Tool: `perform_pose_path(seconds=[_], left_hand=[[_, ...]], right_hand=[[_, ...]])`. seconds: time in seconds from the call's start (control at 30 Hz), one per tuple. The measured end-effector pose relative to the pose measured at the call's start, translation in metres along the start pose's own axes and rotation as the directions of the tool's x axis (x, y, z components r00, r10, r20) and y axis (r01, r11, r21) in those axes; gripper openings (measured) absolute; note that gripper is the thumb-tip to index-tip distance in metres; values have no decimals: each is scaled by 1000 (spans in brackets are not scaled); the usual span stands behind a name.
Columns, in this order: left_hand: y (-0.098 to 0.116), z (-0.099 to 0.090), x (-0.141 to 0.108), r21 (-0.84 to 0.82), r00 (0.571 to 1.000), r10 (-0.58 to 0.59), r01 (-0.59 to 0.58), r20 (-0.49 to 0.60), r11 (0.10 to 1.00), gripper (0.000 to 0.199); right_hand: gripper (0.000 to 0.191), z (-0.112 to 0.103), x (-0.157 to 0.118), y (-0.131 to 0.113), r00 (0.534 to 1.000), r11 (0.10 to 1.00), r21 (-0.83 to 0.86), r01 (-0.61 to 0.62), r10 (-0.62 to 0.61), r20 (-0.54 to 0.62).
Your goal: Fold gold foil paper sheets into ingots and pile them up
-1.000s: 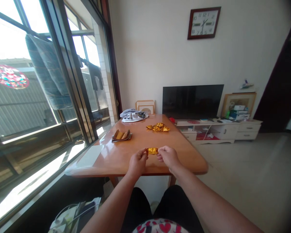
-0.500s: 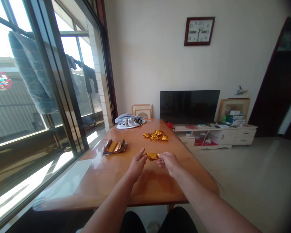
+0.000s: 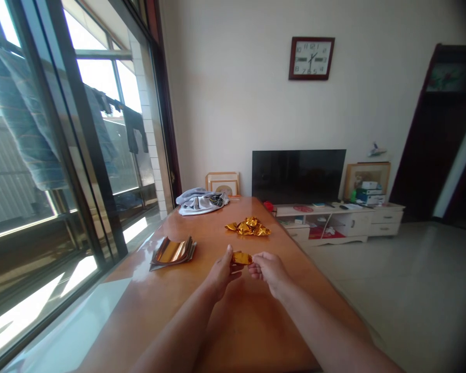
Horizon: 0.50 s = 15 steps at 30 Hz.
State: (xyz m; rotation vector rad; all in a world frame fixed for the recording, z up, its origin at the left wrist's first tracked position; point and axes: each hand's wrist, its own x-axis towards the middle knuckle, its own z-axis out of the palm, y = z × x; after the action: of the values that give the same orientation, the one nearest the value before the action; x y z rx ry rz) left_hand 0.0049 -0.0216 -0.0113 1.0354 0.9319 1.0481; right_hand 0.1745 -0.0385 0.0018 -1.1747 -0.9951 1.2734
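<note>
- At far left, beyond the window, denim trousers (image 3: 23, 119) hang in the daylight.
- A stack of curled, shiny gold foil sheets (image 3: 173, 251) lies on the left part of the wooden table (image 3: 256, 326).
- Behind it, near the table's far end, sits a heap of grey and white clothing (image 3: 202, 201).
- The left hand (image 3: 221, 272) is at the left end of a gold foil wrapper (image 3: 241, 258); its thumb points up, apart from the fingers, which reach below the foil. Whether they grip it, I cannot tell.
- That wrapper is between the two hands, above the table.
- Just beyond it, a pile of crumpled gold foil pieces (image 3: 251, 227) rests on the tabletop.
- The right hand (image 3: 270, 269) pinches the wrapper's right end between thumb and forefinger, the other fingers curled in.
- Farther right, a black television (image 3: 298, 177) stands on a white cabinet (image 3: 388, 228), below a square wall clock (image 3: 311, 58).
</note>
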Motion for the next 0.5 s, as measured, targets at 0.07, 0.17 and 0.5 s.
perform_pose_path(seconds=[0.07, 0.17, 0.5], left_hand=[[-3, -1, 6, -27, 1000, 0, 0, -11, 1000, 79], [-7, -3, 14, -98, 1000, -6, 4, -24, 995, 76], [-19, -2, 17, -398, 996, 10, -42, -83, 916, 63]], right_hand=[[13, 3, 2, 1, 1000, 1000, -9, 27, -27, -1], [20, 9, 3, 2, 997, 996, -31, 78, -77, 12], [50, 34, 3, 22, 975, 972, -93, 216, -210, 70]])
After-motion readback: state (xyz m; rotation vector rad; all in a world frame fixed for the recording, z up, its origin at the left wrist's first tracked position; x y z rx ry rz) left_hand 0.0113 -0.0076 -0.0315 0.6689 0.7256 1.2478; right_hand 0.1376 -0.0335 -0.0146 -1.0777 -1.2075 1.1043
